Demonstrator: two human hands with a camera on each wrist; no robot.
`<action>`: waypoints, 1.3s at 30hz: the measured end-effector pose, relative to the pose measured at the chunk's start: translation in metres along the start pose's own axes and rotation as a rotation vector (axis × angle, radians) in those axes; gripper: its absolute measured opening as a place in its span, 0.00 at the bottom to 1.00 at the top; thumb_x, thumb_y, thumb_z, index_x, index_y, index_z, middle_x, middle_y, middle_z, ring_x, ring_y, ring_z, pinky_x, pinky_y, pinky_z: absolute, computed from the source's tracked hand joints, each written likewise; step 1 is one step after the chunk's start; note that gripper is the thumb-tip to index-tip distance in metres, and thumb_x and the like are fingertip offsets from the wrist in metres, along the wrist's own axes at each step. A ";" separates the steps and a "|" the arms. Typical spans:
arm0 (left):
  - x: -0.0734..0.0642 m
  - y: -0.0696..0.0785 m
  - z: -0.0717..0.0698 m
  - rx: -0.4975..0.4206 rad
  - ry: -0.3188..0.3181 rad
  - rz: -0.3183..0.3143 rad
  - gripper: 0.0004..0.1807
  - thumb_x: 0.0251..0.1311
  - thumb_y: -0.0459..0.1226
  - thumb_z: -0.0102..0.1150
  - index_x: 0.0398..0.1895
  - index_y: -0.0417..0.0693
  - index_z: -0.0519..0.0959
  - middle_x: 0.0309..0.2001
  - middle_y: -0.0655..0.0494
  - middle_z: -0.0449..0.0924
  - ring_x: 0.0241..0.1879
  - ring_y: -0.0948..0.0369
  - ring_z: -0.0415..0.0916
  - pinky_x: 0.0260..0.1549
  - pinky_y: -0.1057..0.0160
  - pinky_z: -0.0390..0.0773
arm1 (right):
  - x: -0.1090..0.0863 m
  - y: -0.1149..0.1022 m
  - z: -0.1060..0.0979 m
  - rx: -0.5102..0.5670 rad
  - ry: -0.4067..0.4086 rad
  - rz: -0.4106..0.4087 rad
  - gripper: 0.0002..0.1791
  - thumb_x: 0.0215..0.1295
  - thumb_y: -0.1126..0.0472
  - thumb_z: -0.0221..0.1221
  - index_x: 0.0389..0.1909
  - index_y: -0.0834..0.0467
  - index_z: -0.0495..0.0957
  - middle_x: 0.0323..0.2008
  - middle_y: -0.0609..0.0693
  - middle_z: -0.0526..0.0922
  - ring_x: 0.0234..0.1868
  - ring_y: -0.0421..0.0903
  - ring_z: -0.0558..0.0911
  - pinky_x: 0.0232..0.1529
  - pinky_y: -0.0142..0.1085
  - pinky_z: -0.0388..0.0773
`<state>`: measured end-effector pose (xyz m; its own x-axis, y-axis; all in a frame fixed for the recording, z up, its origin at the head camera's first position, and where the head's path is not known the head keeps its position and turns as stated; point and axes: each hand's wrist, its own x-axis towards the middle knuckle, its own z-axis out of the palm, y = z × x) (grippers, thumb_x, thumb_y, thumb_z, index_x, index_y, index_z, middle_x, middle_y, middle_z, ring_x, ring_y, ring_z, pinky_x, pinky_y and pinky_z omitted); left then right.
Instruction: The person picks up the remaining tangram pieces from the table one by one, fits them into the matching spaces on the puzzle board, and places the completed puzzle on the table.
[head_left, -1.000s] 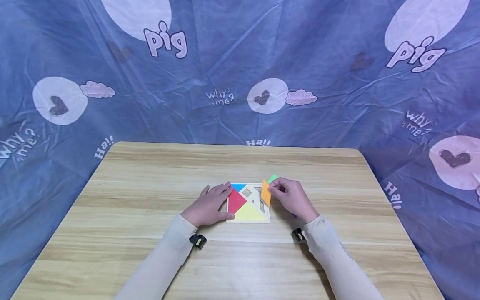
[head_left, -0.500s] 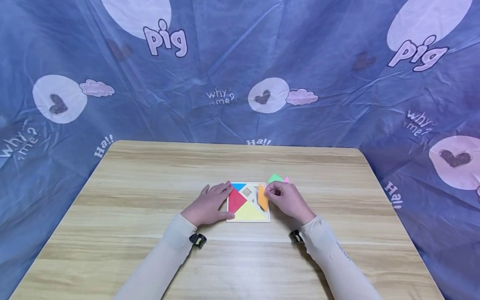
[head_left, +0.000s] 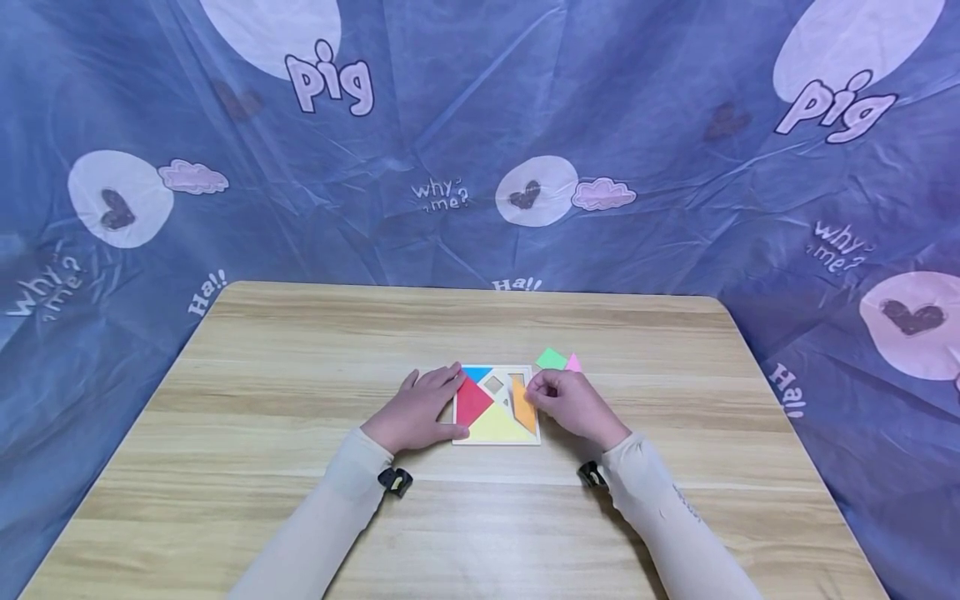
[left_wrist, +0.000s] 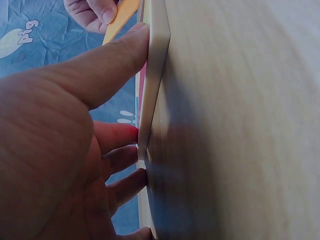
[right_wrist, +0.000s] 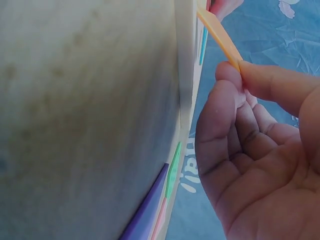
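The tangram board (head_left: pixel 495 442) lies flat, with red (head_left: pixel 472 403), blue (head_left: pixel 476 373) and yellow (head_left: pixel 497 423) pieces in its tray. My left hand (head_left: pixel 420 410) rests at the board's left side, thumb on the near corner and fairly straight fingertips against the edge. Between thumb and index finger, my right hand (head_left: pixel 576 404) pinches an orange tangram parallelogram (head_left: pixel 522 407). That piece is tilted over the right side of the tray, its lower end close to the board. In the right wrist view the orange parallelogram (right_wrist: pixel 222 39) slants up from the board to the pinching fingertips.
Beyond the right hand lie a green piece (head_left: pixel 551 358) and a pink piece (head_left: pixel 573 362). A purple piece (right_wrist: pixel 145 205) shows beside them in the right wrist view. The wooden table (head_left: pixel 337 333) backs onto a blue printed cloth (head_left: pixel 450 242).
My right hand has brought the orange parallelogram left and nearer to me, lowering it onto the board's right side. The pink piece has come into sight. My left hand has stayed in place.
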<state>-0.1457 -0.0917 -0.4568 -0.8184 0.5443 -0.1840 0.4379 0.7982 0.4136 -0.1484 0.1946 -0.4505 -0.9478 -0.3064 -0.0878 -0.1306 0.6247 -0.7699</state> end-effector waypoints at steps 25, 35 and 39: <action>0.000 -0.001 0.001 -0.005 0.006 0.005 0.50 0.64 0.59 0.64 0.82 0.46 0.57 0.83 0.53 0.51 0.81 0.50 0.49 0.77 0.37 0.43 | 0.000 0.005 0.001 -0.098 -0.098 0.003 0.08 0.63 0.62 0.71 0.36 0.57 0.79 0.25 0.44 0.76 0.27 0.40 0.73 0.31 0.32 0.71; 0.000 -0.002 0.002 -0.011 0.006 0.015 0.50 0.65 0.59 0.64 0.82 0.45 0.57 0.83 0.52 0.51 0.81 0.50 0.49 0.77 0.36 0.43 | -0.001 0.005 0.002 -0.143 -0.110 0.020 0.11 0.64 0.62 0.70 0.39 0.59 0.78 0.28 0.46 0.75 0.30 0.42 0.72 0.34 0.33 0.71; 0.000 -0.002 0.001 -0.015 0.007 0.021 0.50 0.65 0.59 0.64 0.82 0.45 0.57 0.83 0.51 0.51 0.81 0.49 0.48 0.77 0.36 0.43 | -0.001 0.004 0.003 -0.172 -0.101 0.023 0.12 0.64 0.63 0.71 0.40 0.59 0.77 0.28 0.46 0.75 0.30 0.42 0.72 0.34 0.34 0.71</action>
<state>-0.1457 -0.0933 -0.4589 -0.8116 0.5590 -0.1695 0.4494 0.7829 0.4302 -0.1475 0.1954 -0.4553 -0.9184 -0.3556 -0.1735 -0.1652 0.7432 -0.6484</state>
